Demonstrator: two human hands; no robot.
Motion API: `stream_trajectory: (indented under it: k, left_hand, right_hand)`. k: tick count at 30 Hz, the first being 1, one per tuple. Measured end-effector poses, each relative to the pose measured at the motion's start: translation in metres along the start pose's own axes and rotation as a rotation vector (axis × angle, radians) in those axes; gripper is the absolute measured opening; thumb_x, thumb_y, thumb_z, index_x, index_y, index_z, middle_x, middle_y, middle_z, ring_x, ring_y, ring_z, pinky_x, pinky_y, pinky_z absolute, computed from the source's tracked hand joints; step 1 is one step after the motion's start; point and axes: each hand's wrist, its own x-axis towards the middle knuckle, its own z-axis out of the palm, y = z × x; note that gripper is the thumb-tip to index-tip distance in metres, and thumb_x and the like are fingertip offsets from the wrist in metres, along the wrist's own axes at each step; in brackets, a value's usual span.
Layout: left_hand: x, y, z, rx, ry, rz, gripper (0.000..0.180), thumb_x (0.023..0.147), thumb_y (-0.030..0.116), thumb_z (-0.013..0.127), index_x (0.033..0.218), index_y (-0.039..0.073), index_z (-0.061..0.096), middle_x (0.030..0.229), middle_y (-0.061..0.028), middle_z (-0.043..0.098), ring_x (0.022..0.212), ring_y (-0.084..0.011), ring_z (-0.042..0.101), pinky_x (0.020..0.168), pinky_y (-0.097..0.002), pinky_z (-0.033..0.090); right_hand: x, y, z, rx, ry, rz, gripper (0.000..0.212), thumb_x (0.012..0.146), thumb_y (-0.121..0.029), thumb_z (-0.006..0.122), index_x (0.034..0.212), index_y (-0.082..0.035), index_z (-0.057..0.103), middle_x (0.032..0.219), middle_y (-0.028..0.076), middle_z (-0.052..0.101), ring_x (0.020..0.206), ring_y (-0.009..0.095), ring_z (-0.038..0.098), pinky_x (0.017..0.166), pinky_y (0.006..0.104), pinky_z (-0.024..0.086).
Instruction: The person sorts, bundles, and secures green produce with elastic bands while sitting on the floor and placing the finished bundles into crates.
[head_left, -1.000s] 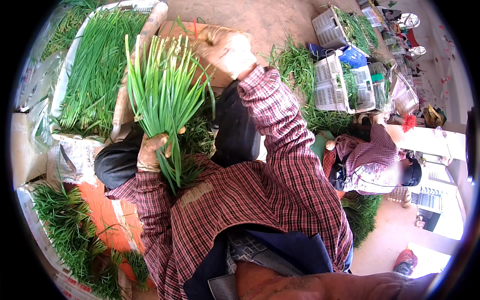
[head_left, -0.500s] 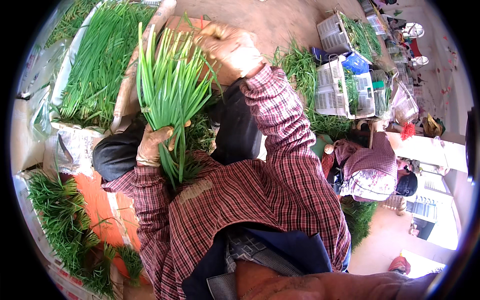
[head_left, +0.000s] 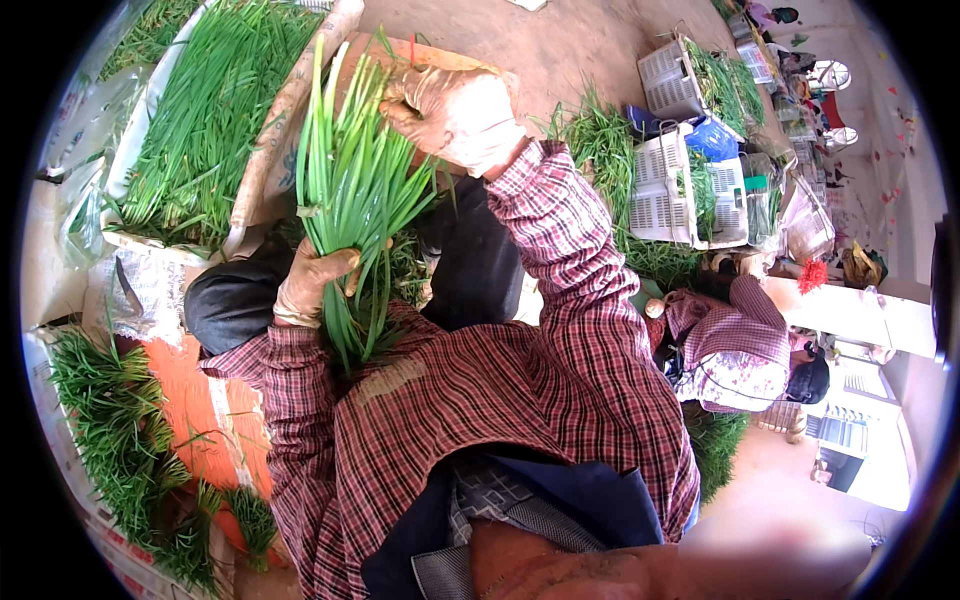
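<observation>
My left hand (head_left: 312, 283), in a thin glove, is closed around the lower part of a bunch of long green chive leaves (head_left: 352, 190) that stands upright in front of my chest. My right hand (head_left: 452, 115), also gloved, rests against the upper right side of the bunch, its fingers curled into the leaf tips. Whether it grips any leaves is hard to tell. Both arms wear a red plaid shirt.
A large heap of green leaves (head_left: 205, 110) lies on a white sheet at upper left. More bundles (head_left: 115, 430) lie on an orange mat at lower left. White plastic crates (head_left: 668, 185) stand at upper right. Another person (head_left: 740, 345) crouches at right.
My right hand has come down from above the bunch onto its upper right side. The bunch has been raised and stands closer to me, still in my left hand.
</observation>
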Motion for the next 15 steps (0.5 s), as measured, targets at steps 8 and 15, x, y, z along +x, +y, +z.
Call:
stream_trajectory:
  k: [8, 15]
  left_hand:
    - [0.001, -0.002, -0.001, 0.027, -0.004, -0.005, 0.044, 0.079, 0.019, 0.066, 0.115, -0.005, 0.058, 0.104, -0.0221, 0.065, 0.057, -0.0137, 0.058, 0.042, -0.0213, 0.044]
    - [0.000, -0.003, 0.000, 0.004, -0.027, -0.027, 0.039, 0.080, 0.011, 0.063, 0.115, -0.005, 0.057, 0.105, -0.0211, 0.065, 0.052, -0.0124, 0.054, 0.045, -0.0219, 0.045]
  right_hand:
    - [0.001, 0.015, -0.025, 0.475, -0.003, 0.403, 0.015, 0.083, -0.024, 0.067, 0.085, -0.009, 0.070, 0.074, 0.011, 0.066, 0.062, 0.024, 0.064, 0.056, 0.0294, 0.050]
    - [-0.008, 0.015, -0.011, 0.307, -0.235, 0.100, 0.039, 0.088, -0.042, 0.056, 0.113, -0.013, 0.063, 0.103, 0.012, 0.066, 0.096, 0.031, 0.062, 0.083, 0.0394, 0.049]
